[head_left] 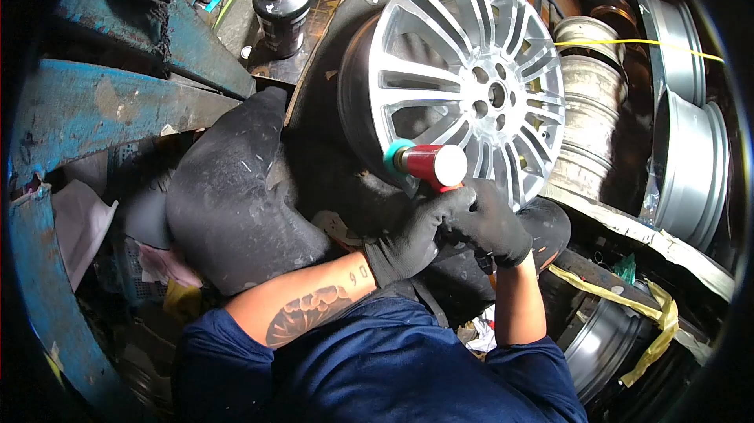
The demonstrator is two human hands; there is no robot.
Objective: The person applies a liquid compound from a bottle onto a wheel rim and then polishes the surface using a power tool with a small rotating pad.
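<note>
A silver alloy wheel point(499, 50) with many spokes stands tilted in front of me, its face turned up toward my right. At its lower left edge is a red air sander point(428, 162) with a green disc point(395, 156) overlapping the rim. Both hands wear black gloves and are closed together around the sander's handle, which they mostly hide. My left hand point(412, 238) wraps it from the left, and my right hand point(495, 223) from the right, fingers overlapping at the middle.
A black bottle with a red and white cap point(281, 14) stands on a board at the upper left. Blue metal beams point(118, 105) frame the left side. More wheels point(691, 164) are stacked on the right, with a yellow hose point(644, 42) across them. Yellow tape point(660, 317) hangs lower right.
</note>
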